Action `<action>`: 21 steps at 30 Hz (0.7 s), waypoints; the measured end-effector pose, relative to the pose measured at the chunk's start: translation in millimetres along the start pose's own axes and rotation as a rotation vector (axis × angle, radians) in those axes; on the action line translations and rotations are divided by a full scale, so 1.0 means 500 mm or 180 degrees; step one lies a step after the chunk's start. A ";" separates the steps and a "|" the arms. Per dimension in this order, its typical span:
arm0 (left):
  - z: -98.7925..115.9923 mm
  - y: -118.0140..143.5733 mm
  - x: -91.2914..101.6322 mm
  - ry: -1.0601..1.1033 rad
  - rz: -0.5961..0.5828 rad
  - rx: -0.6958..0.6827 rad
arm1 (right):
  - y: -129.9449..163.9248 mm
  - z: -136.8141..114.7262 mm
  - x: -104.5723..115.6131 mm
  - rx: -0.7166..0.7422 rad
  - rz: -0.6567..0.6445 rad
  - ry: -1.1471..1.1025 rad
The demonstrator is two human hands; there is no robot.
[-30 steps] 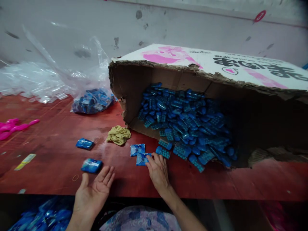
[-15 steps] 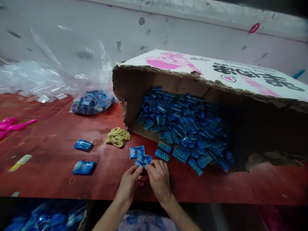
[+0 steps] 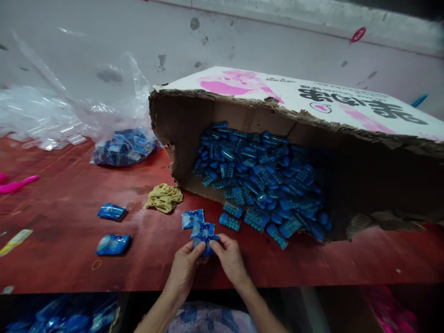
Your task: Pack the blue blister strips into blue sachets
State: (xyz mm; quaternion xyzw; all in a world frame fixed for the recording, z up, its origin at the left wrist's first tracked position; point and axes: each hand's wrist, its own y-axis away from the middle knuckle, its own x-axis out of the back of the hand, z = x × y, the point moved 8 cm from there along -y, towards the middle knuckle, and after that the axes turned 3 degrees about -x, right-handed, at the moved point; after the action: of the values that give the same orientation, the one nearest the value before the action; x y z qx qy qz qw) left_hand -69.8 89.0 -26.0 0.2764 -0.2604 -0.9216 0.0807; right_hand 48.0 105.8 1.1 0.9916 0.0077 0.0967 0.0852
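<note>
Here, my left hand (image 3: 183,262) and right hand (image 3: 231,260) grip a blue packet (image 3: 206,241) from opposite sides, fingers (image 3: 197,252) closed, presumably to steady it over the worktop (image 3: 294,266).

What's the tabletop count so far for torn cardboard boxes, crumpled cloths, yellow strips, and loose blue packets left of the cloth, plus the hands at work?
Left hand and right hand: 2
Torn cardboard box: 1
Crumpled cloth: 1
Yellow strip: 1
Loose blue packets left of the cloth: 2
Total: 7
</note>
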 end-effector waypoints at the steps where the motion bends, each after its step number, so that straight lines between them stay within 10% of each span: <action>1: 0.000 -0.001 0.001 -0.0043 0.0032 -0.0062 | -0.002 0.005 -0.008 -0.0099 -0.0125 -0.0111; 21: -0.021 -0.015 0.005 -0.0358 0.0099 -0.0231 | 0.022 0.037 -0.015 -0.0262 0.0412 0.0298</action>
State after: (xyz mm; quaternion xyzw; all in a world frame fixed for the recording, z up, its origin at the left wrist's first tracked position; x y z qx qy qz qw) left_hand -66.2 90.2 -38.6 0.2170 -0.2352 -0.9431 0.0903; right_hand 44.0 91.6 -16.3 0.9801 -0.0564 0.1485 0.1191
